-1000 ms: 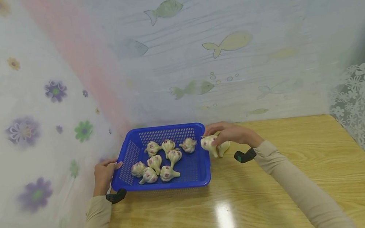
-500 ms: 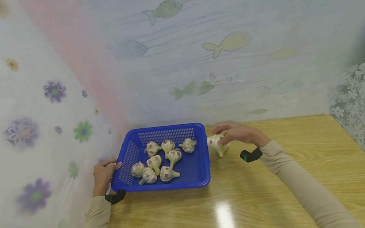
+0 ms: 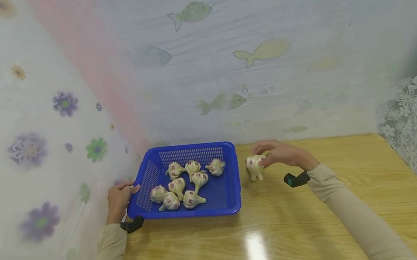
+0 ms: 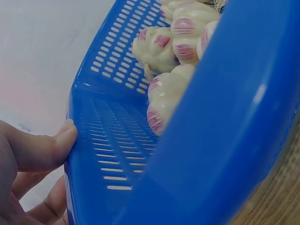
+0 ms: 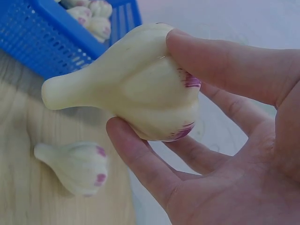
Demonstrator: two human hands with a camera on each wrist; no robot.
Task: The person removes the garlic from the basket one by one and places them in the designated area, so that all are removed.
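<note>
My left hand (image 3: 119, 201) grips the left rim of a blue plastic basket (image 3: 233, 190); in the left wrist view the thumb (image 4: 58, 145) presses on the rim and the other fingers lie outside the wall. Several garlic bulbs (image 3: 177, 187), white with purple marks, lie inside the basket. Right of it, my right hand (image 3: 282, 154) holds a garlic bulb (image 5: 136, 84) between thumb and fingers, its stem pointing away from the palm. A second garlic bulb (image 5: 77, 166) lies on the table below, mostly hidden behind the held one in the head view.
The basket stands on a wood-grain table (image 3: 332, 201), close to the corner of two walls. A flower-patterned wall sheet (image 3: 57, 169) runs along the left, and a fish-patterned wall sheet (image 3: 303, 95) stands behind the table.
My right hand has moved right, away from the basket's right rim, carrying the garlic bulb over the one on the table. My left hand and the basket have stayed put.
</note>
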